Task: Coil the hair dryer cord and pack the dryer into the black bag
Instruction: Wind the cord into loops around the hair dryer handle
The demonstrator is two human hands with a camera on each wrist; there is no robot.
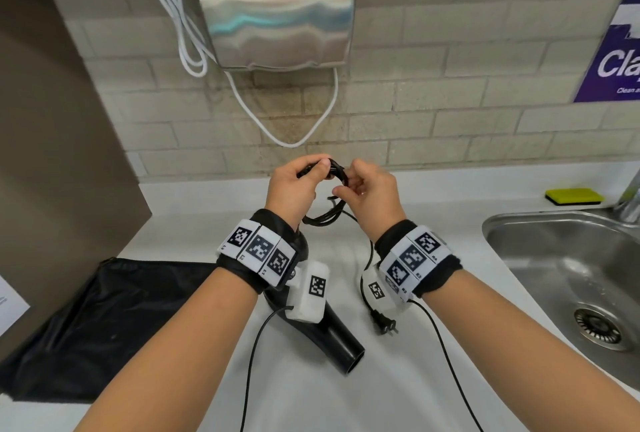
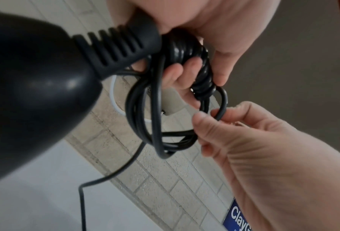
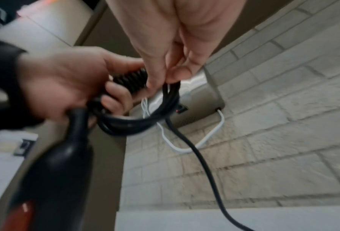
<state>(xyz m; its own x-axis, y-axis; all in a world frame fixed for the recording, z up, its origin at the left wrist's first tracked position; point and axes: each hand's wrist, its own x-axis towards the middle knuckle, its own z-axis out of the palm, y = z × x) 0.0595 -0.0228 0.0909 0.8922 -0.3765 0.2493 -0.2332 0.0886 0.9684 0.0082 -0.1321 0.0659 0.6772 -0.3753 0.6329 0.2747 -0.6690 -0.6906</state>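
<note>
My left hand (image 1: pixel 313 172) grips the ribbed cord end (image 2: pixel 121 46) of the black hair dryer (image 1: pixel 341 345) together with several coiled loops of its black cord (image 1: pixel 323 218). The dryer hangs below that wrist, nozzle toward me, above the white counter (image 1: pixel 194 244). My right hand (image 1: pixel 346 186) pinches one loop of the cord (image 2: pixel 221 107) beside the left fingers (image 2: pixel 184 73). From the coil (image 3: pixel 137 120) the loose cord (image 3: pixel 200 157) runs down to the plug (image 1: pixel 385 322) on the counter. The black bag (image 1: pixel 104 321) lies flat at the left.
A steel sink (image 1: pixel 571 276) is sunk into the counter at the right, with a yellow sponge (image 1: pixel 573 197) behind it. A steel hand dryer (image 1: pixel 277 12) with white cables (image 1: pixel 287 141) hangs on the brick wall. A purple poster (image 1: pixel 616 51) is at the far right.
</note>
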